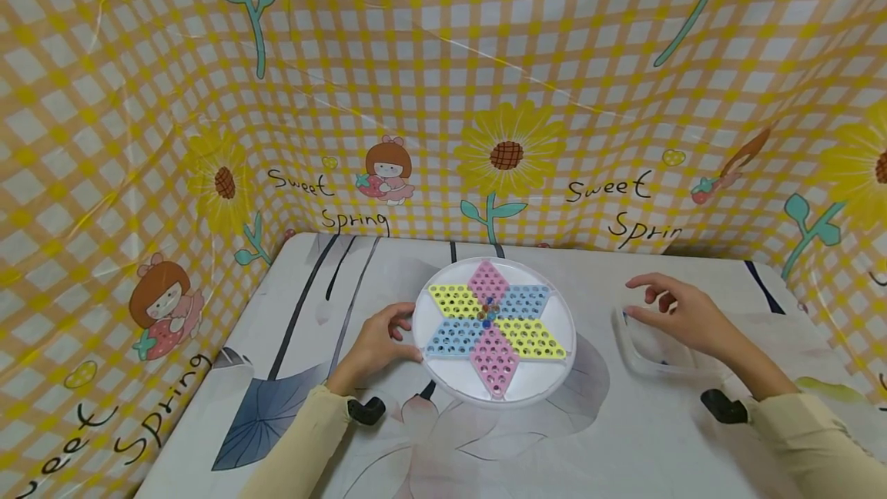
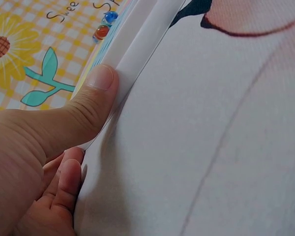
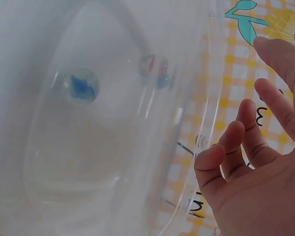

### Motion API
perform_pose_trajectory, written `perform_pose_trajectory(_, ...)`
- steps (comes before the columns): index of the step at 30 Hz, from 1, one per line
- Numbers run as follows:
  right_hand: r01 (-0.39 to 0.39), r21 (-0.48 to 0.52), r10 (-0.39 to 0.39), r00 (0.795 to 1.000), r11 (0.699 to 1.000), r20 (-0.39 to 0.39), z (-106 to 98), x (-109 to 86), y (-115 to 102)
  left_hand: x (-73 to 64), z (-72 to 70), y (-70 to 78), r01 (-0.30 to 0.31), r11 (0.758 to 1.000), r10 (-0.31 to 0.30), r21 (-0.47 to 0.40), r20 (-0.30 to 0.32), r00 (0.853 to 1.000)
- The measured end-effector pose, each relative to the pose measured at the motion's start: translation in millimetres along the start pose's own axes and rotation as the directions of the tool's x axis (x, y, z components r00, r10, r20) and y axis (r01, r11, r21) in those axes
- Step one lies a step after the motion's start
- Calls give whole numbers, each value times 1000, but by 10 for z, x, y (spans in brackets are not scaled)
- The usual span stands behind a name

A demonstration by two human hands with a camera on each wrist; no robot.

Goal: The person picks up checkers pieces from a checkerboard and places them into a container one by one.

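Note:
A round white Chinese checkers board (image 1: 533, 380) with a pink, yellow and blue star lies on the table. Several glass marbles (image 1: 487, 323) sit in holes at its centre. My left hand (image 1: 377, 341) holds the board's left rim; in the left wrist view the thumb (image 2: 101, 78) lies on the rim, with the other fingers curled below. Over the clear plastic box (image 1: 632, 356) at the right, my right hand (image 1: 693, 322) hovers, fingers loosely bent, holding nothing. In the right wrist view a blue-swirled marble (image 3: 81, 87) and a red-and-blue marble (image 3: 156, 71) lie in the box.
A white tablecloth (image 1: 485, 453) with printed leaves and flowers covers the table. Yellow checked fabric (image 1: 430, 83) with sunflowers hangs behind and at both sides. The box stands right of the board, a gap apart.

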State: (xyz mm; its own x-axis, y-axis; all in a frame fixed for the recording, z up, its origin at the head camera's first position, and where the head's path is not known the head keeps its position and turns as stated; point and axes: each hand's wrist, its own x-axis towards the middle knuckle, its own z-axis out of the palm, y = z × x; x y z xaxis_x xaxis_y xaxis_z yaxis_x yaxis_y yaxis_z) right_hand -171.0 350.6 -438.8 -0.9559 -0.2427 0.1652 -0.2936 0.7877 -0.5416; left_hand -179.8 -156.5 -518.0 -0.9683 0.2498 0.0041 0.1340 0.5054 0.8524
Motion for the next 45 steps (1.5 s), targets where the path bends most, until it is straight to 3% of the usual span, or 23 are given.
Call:
perform_pose_trajectory(18, -21, -10, 21, 1000, 1000, 10, 29, 150, -166, 3, -6, 39, -7, 1000, 7, 6, -2, 1000)
perform_pose_trajectory(30, 104, 14, -103, 993, 994, -50, 173, 327, -349, 24, 0, 20, -7, 1000, 7, 8, 0, 1000)
perform_pose_trajectory(45, 102, 67, -103, 995, 993, 13, 371, 564, -638, 2, 0, 14, -5, 1000, 5, 4, -3, 1000)
